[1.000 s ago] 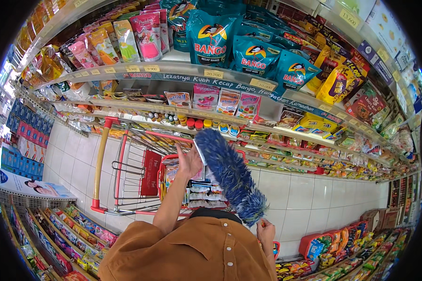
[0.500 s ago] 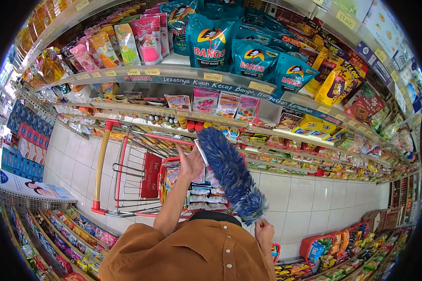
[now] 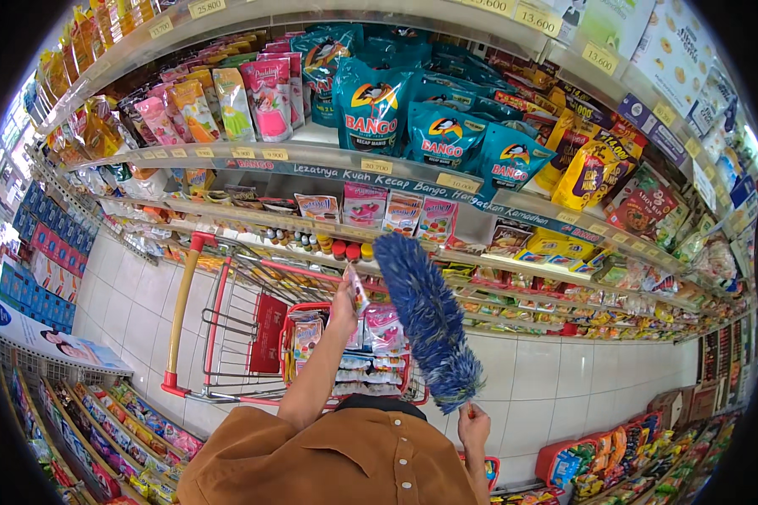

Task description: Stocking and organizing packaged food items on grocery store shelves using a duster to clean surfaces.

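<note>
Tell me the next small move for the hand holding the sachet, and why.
Probably lift the left hand a little further to set the sachet beside the matching packets on the shelf. It is raised just below them, while the right hand holds the blue duster clear.

Teal pouches (image 3: 413,118) crowd the top shelf, pink sachets (image 3: 265,97) to their left, yellow price labels (image 3: 376,166) along the edge, small packets (image 3: 366,206) below.

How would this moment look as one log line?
left hand: holds small packet | right hand: holds blue duster | below: red shopping cart
</note>
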`<action>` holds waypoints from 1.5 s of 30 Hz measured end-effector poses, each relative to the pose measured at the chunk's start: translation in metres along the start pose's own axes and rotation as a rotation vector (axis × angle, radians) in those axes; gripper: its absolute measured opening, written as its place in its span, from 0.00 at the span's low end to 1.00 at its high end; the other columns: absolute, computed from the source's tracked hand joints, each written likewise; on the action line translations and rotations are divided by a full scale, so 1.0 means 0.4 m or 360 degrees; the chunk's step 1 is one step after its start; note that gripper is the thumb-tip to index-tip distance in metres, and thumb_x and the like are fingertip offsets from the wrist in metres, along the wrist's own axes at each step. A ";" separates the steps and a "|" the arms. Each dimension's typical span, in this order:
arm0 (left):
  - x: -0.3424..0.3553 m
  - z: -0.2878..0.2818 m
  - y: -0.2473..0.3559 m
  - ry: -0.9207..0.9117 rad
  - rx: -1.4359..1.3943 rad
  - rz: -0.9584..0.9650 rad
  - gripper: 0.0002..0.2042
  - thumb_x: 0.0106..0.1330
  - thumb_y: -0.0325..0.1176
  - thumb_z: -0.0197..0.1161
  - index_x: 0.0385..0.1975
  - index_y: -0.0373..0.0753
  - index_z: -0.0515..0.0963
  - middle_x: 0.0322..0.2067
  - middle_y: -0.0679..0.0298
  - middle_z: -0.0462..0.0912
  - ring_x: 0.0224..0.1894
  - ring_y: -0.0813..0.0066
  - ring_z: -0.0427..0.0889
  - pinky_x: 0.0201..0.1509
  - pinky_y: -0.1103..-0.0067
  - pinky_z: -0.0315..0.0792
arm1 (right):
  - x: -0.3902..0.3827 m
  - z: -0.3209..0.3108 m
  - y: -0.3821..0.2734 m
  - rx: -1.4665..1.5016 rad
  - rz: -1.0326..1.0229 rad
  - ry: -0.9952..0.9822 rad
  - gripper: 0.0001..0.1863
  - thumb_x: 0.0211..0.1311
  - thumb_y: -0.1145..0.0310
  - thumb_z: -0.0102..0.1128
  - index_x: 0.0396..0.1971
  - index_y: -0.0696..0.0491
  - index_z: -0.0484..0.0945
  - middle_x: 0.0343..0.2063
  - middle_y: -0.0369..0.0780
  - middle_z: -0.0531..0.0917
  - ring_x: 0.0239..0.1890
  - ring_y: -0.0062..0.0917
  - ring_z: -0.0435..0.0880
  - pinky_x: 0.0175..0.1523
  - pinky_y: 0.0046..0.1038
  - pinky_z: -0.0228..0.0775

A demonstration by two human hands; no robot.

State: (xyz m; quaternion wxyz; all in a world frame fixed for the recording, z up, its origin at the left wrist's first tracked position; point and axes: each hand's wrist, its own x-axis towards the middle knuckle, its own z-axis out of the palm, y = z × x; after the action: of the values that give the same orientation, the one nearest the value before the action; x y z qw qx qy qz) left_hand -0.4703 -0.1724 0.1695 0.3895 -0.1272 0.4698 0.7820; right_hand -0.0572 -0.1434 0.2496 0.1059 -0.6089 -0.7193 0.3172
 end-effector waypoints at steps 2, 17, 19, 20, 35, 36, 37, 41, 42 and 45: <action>-0.001 0.022 0.000 -0.0028 0.0029 -0.0011 0.17 0.70 0.45 0.45 0.50 0.42 0.73 0.46 0.61 0.80 0.49 0.66 0.78 0.52 0.71 0.71 | -0.005 0.000 0.014 -0.0031 -0.0057 -0.0042 0.19 0.60 0.55 0.58 0.26 0.58 0.80 0.15 0.49 0.77 0.17 0.40 0.74 0.28 0.37 0.66; -0.078 0.089 0.062 -0.0668 -0.0511 -0.0215 0.21 0.72 0.48 0.41 0.48 0.40 0.76 0.47 0.60 0.81 0.49 0.64 0.79 0.58 0.66 0.70 | -0.014 0.008 -0.007 -0.0124 -0.0092 -0.0082 0.18 0.57 0.52 0.59 0.30 0.53 0.84 0.19 0.52 0.80 0.26 0.50 0.81 0.33 0.44 0.71; -0.078 0.078 0.066 -0.0616 -0.0444 -0.0191 0.20 0.71 0.46 0.42 0.47 0.39 0.76 0.47 0.60 0.81 0.49 0.64 0.79 0.56 0.66 0.71 | -0.006 0.002 0.001 -0.0129 -0.0215 -0.0094 0.18 0.56 0.52 0.59 0.27 0.53 0.84 0.18 0.52 0.79 0.26 0.50 0.80 0.33 0.44 0.71; -0.084 0.083 0.070 -0.0567 -0.0378 -0.0169 0.19 0.70 0.44 0.43 0.46 0.39 0.76 0.46 0.59 0.81 0.49 0.63 0.79 0.55 0.65 0.72 | -0.005 -0.001 0.002 -0.0129 -0.0212 -0.0090 0.18 0.56 0.52 0.59 0.27 0.53 0.84 0.18 0.52 0.79 0.26 0.50 0.80 0.33 0.44 0.71; -0.027 0.014 0.065 -0.0886 -0.0596 -0.0355 0.18 0.69 0.42 0.41 0.46 0.40 0.76 0.42 0.60 0.81 0.46 0.61 0.79 0.55 0.65 0.71 | -0.006 -0.018 0.061 -0.0094 -0.0243 0.0200 0.14 0.53 0.58 0.59 0.22 0.54 0.80 0.13 0.48 0.76 0.20 0.49 0.77 0.29 0.43 0.68; -0.016 0.006 0.069 -0.1092 -0.0552 -0.0362 0.17 0.67 0.39 0.42 0.44 0.40 0.76 0.40 0.61 0.81 0.45 0.62 0.79 0.54 0.66 0.71 | -0.015 -0.018 0.074 -0.0064 -0.0182 0.0242 0.13 0.53 0.59 0.59 0.22 0.55 0.80 0.13 0.48 0.75 0.18 0.47 0.76 0.28 0.42 0.67; 0.003 0.016 0.067 -0.0675 -0.0438 -0.0218 0.16 0.60 0.28 0.45 0.46 0.37 0.74 0.39 0.60 0.80 0.44 0.63 0.78 0.54 0.69 0.71 | -0.024 -0.019 0.088 -0.0033 -0.0123 0.0283 0.13 0.53 0.60 0.59 0.21 0.56 0.79 0.13 0.48 0.74 0.17 0.46 0.75 0.27 0.41 0.65; -0.030 0.214 0.132 -0.0638 0.0091 0.0632 0.23 0.56 0.15 0.51 0.55 0.33 0.66 0.49 0.57 0.77 0.50 0.67 0.77 0.58 0.73 0.69 | -0.063 -0.009 0.173 0.0092 0.0115 0.0337 0.14 0.55 0.61 0.59 0.23 0.59 0.79 0.13 0.50 0.73 0.14 0.38 0.72 0.25 0.38 0.64; -0.027 0.235 0.160 -0.0540 0.0515 0.0746 0.23 0.57 0.18 0.57 0.55 0.32 0.65 0.48 0.57 0.77 0.50 0.67 0.78 0.57 0.74 0.70 | -0.070 0.003 0.199 0.0096 0.0104 0.0343 0.14 0.55 0.61 0.59 0.23 0.59 0.79 0.13 0.50 0.73 0.14 0.38 0.72 0.25 0.38 0.64; 0.059 0.272 0.220 -0.0647 0.0954 0.1218 0.23 0.56 0.20 0.63 0.53 0.32 0.68 0.45 0.55 0.79 0.45 0.65 0.80 0.51 0.74 0.72 | -0.084 0.037 0.282 0.0144 0.0201 0.0272 0.16 0.56 0.60 0.59 0.27 0.61 0.81 0.13 0.51 0.75 0.15 0.34 0.73 0.26 0.38 0.65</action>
State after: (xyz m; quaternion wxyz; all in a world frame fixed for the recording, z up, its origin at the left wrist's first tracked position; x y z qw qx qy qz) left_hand -0.5320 -0.0925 0.2694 0.1787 0.3246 0.6006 0.7085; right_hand 0.0341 -0.1735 0.1801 0.1740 -0.6725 -0.6528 0.3023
